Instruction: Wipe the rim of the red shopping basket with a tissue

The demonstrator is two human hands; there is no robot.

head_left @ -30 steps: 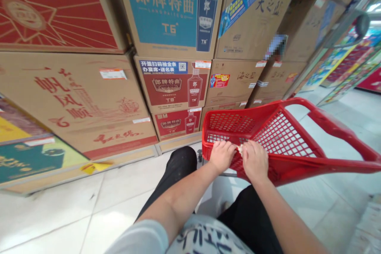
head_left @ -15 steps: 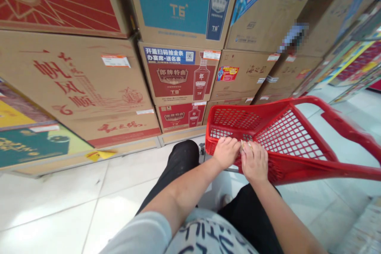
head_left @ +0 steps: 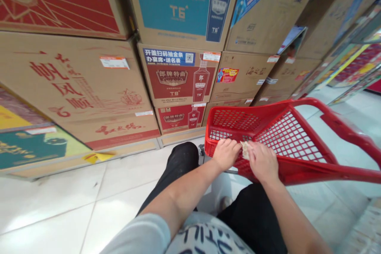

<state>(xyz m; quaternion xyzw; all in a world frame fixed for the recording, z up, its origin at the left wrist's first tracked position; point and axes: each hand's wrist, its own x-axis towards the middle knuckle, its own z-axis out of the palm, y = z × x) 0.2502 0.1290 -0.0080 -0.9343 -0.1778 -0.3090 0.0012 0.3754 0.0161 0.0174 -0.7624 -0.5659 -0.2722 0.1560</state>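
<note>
A red plastic shopping cart (head_left: 312, 168) with lattice walls stands in front of me, its basket slanting up to the right. My left hand (head_left: 226, 154) curls its fingers over the rim at the near corner of the basket. Just right of it, my right hand (head_left: 264, 162) is closed at the same rim. A small, pale, crumpled piece that looks like cloth or tissue (head_left: 245, 150) sticks out between the two hands, pinched by the right fingers. The left fingertips come close to it; whether they touch it I cannot tell.
Stacked cardboard cartons (head_left: 181, 79) form a wall ahead, on a low base. A yellow tag (head_left: 98, 157) juts from the base at the left. White floor tiles (head_left: 125, 182) lie below, and my bent knee (head_left: 183, 156) is close to the cart's wheel (head_left: 201, 149).
My right hand has slid a little to the right along the rim, away from my left hand, and more of the pale crumpled piece shows. The left hand stays in place.
</note>
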